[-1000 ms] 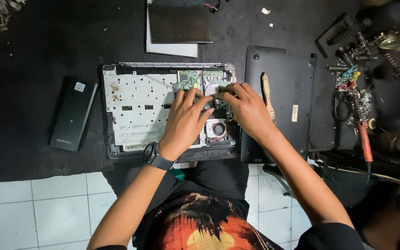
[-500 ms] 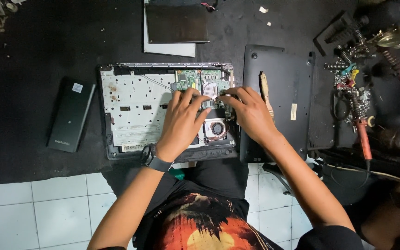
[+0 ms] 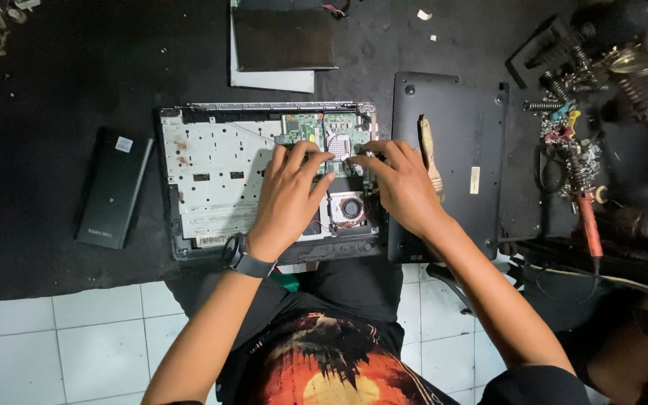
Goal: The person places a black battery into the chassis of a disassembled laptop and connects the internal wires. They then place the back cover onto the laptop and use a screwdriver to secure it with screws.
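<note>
An opened laptop base [image 3: 211,180] lies on a black mat, its silver inner frame bare on the left and a green circuit board [image 3: 316,127] showing at the top right. A round cooling fan [image 3: 349,208] sits below the board. My left hand [image 3: 288,196] rests palm down on the base, fingertips on the board's lower edge. My right hand [image 3: 401,184] lies just right of it, fingertips pressing on the board near the right edge. Whether either hand pinches a small part is hidden by the fingers. A dark watch [image 3: 243,257] is on my left wrist.
A black laptop bottom cover [image 3: 463,195] lies right of the base with a small brush [image 3: 430,157] on it. A black rectangular battery pack [image 3: 114,187] lies to the left. A dark flat device on a white sheet [image 3: 283,41] lies behind. Soldering tools and wires [image 3: 586,157] crowd the right side.
Both hands have stayed on the circuit board area; the fingers shifted only slightly. Nothing else moved.
</note>
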